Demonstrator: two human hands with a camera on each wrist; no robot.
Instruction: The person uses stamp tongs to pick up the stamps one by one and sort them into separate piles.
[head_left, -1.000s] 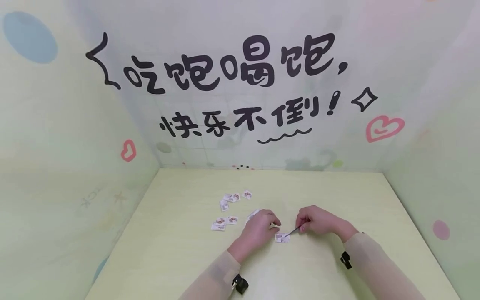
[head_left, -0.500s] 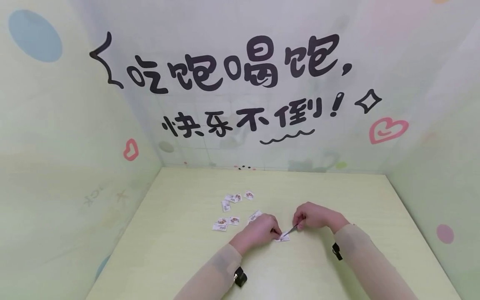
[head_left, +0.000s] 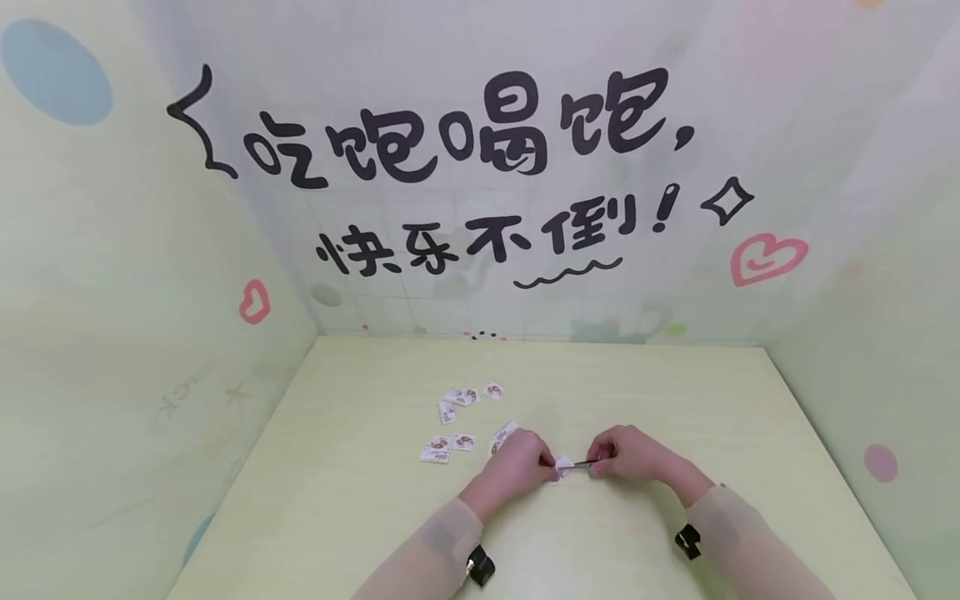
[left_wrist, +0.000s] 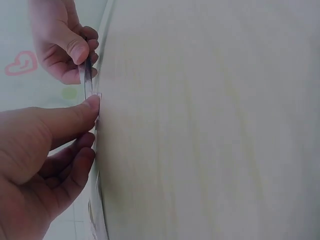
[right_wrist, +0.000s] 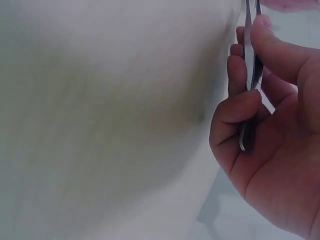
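My right hand (head_left: 632, 455) holds metal tweezers (right_wrist: 248, 60) between thumb and curled fingers; their joined end lies against the palm in the right wrist view. In the head view the tips point left, onto a small printed paper piece (head_left: 564, 472). The near edge of that piece is pinched between thumb and forefinger of my left hand (head_left: 517, 463). Seen from the left wrist, the left thumb (left_wrist: 82, 115) presses close to the tweezer tips, and the piece shows only as a thin pale edge there.
Several printed paper pieces lie left of my hands: one group (head_left: 442, 448), a farther group (head_left: 462, 397) and a pair (head_left: 505, 431) partly behind the left hand. The pale table (head_left: 360, 517) meets walls at the back and both sides.
My left hand has moved in from beside the paper piece and now pinches it. The piece has turned, and the tweezers have swung from slanting to nearly level in the head view.
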